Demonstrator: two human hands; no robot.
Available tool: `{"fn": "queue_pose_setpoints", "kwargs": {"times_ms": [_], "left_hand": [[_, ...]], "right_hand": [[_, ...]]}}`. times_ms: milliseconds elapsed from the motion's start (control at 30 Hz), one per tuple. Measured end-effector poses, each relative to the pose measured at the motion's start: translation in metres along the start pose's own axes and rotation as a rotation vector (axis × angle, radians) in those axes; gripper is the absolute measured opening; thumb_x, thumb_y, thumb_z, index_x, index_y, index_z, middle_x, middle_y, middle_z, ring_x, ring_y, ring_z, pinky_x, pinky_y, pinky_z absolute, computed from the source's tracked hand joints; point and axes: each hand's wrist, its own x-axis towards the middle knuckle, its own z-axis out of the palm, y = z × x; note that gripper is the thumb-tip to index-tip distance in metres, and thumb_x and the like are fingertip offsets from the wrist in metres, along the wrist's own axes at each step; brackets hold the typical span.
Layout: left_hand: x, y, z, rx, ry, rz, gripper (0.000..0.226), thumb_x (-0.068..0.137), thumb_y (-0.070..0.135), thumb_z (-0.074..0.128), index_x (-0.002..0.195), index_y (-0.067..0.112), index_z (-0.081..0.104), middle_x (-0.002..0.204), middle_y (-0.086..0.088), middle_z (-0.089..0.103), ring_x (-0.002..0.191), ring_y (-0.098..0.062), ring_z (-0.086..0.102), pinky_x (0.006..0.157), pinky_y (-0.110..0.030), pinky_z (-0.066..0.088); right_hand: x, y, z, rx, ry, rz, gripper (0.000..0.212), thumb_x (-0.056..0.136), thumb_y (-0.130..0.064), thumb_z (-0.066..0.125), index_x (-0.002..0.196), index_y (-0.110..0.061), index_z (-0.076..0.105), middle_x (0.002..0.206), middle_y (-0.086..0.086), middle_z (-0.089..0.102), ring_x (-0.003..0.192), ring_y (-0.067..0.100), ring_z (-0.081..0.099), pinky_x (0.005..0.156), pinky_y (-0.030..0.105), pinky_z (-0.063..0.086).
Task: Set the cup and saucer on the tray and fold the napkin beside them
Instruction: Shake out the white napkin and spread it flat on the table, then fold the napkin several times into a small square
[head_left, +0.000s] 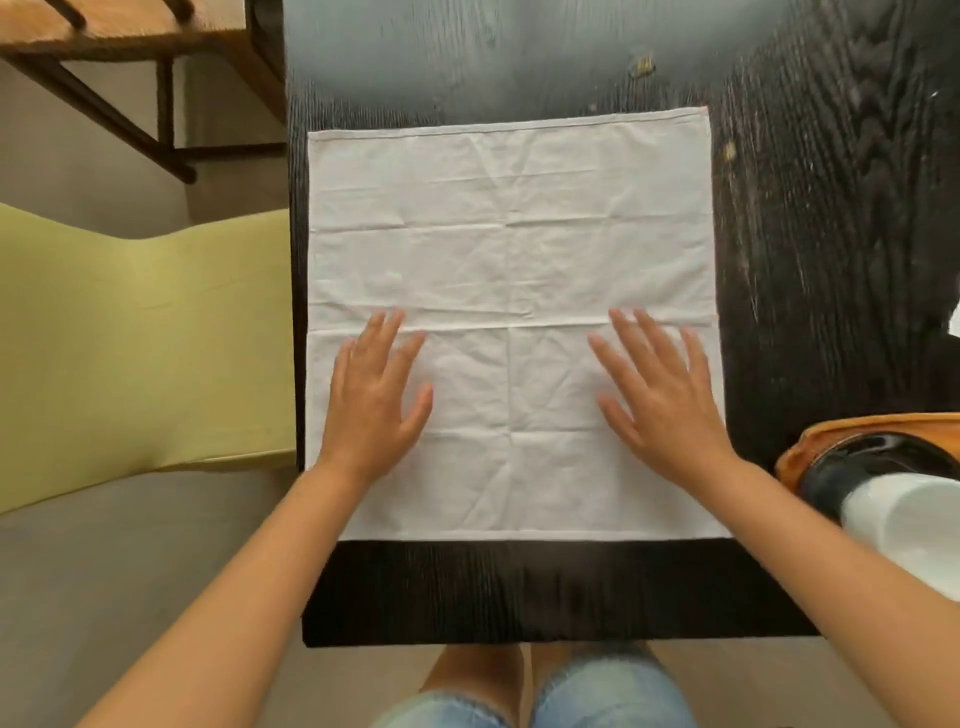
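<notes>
We see a white cloth napkin (511, 249) spread flat and square on a black, wood-grained table (810, 218), creased in a grid of old fold lines and finely wrinkled. Our left hand (371, 402) and right hand (660, 402) both lie palm-down on its near half, fingers spread wide, gripping nothing. At the right edge, a white cup (904, 522) sits on a glossy black saucer (852, 467), which rests on an orange tray (831, 434). A pale green chair (135, 338) stands left of the table.
</notes>
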Motion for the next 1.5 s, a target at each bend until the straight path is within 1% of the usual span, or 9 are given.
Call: {"fn": "queue_pose_setpoints", "kwargs": {"times_ms": [167,500,700,833,1000,1133,1233,1333,1500], "left_hand": [[-0.1,0.007,0.013,0.065,-0.133,0.125,0.043,0.082,0.034,0.05,0.118,0.012,0.056,0.136,-0.016,0.047,0.132,-0.029,0.034,0.105,-0.051,0.031],[-0.11,-0.002,-0.007,0.171,-0.133,0.18,0.026,0.07,0.015,0.077,0.091,0.007,0.064,0.106,-0.011,0.066,0.095,-0.028,0.063,0.06,-0.034,0.054],[-0.125,-0.006,-0.008,0.272,-0.263,0.271,0.036,0.065,0.024,0.078,0.09,0.005,0.061,0.126,-0.019,0.058,0.117,-0.033,0.056,0.062,-0.038,0.057],[-0.128,-0.012,-0.002,0.298,-0.192,0.305,0.023,0.061,-0.005,0.075,0.079,0.002,0.061,0.12,-0.02,0.063,0.11,-0.034,0.061,0.049,-0.034,0.056],[-0.123,-0.007,0.001,0.25,-0.107,0.218,0.034,0.061,-0.009,0.07,0.094,-0.001,0.065,0.107,-0.014,0.07,0.1,-0.031,0.066,0.052,-0.037,0.058],[-0.115,0.005,-0.001,0.147,-0.039,-0.018,0.01,0.076,0.003,0.064,0.082,0.005,0.057,0.064,-0.008,0.063,0.054,-0.031,0.06,0.036,-0.036,0.046],[-0.107,0.011,-0.009,0.188,-0.014,-0.004,0.026,0.069,0.019,0.076,0.077,0.007,0.055,0.048,-0.005,0.055,0.037,-0.026,0.05,0.035,-0.018,0.022],[-0.099,0.016,-0.014,0.263,-0.026,0.047,0.03,0.06,0.017,0.081,0.075,0.006,0.057,0.043,-0.005,0.052,0.032,-0.027,0.046,0.038,-0.017,0.019],[-0.09,0.003,-0.017,0.091,-0.011,-0.026,0.007,0.083,0.011,0.064,0.077,0.008,0.067,0.056,-0.01,0.065,0.049,-0.031,0.061,0.046,-0.026,0.037]], "right_hand": [[-0.093,-0.017,0.016,0.036,-0.027,-0.081,0.044,0.087,-0.032,0.049,0.127,-0.013,0.051,0.136,0.017,0.05,0.127,0.03,0.039,0.102,0.048,0.031],[-0.119,-0.01,0.01,0.035,-0.058,-0.13,0.027,0.076,-0.022,0.071,0.097,-0.007,0.065,0.12,0.017,0.062,0.118,0.036,0.052,0.09,0.049,0.046],[-0.124,-0.013,0.012,-0.058,-0.025,-0.193,0.019,0.072,0.0,0.069,0.09,-0.001,0.065,0.116,0.021,0.064,0.114,0.04,0.056,0.085,0.052,0.052],[-0.114,-0.019,0.007,-0.114,-0.003,-0.178,0.019,0.066,0.011,0.067,0.083,0.004,0.062,0.098,0.022,0.066,0.098,0.04,0.062,0.063,0.044,0.057],[-0.1,-0.036,-0.001,-0.118,-0.028,-0.034,0.019,0.062,0.006,0.067,0.074,-0.002,0.056,0.077,0.014,0.061,0.079,0.034,0.059,0.038,0.034,0.047],[-0.098,-0.038,-0.001,-0.088,-0.023,0.018,0.018,0.066,-0.005,0.07,0.078,-0.005,0.057,0.076,0.012,0.062,0.075,0.031,0.058,0.04,0.034,0.048],[-0.098,-0.035,-0.002,-0.075,0.009,0.012,0.016,0.067,0.005,0.065,0.078,-0.004,0.057,0.071,0.012,0.062,0.068,0.03,0.058,0.038,0.033,0.048],[-0.097,-0.033,-0.006,-0.034,0.008,0.013,0.016,0.066,0.006,0.065,0.075,-0.004,0.056,0.067,0.011,0.06,0.063,0.029,0.057,0.037,0.03,0.043],[-0.093,-0.02,-0.015,0.065,-0.114,0.081,0.002,0.08,-0.006,0.061,0.079,-0.006,0.06,0.072,0.008,0.064,0.07,0.027,0.059,0.05,0.041,0.053]]}}
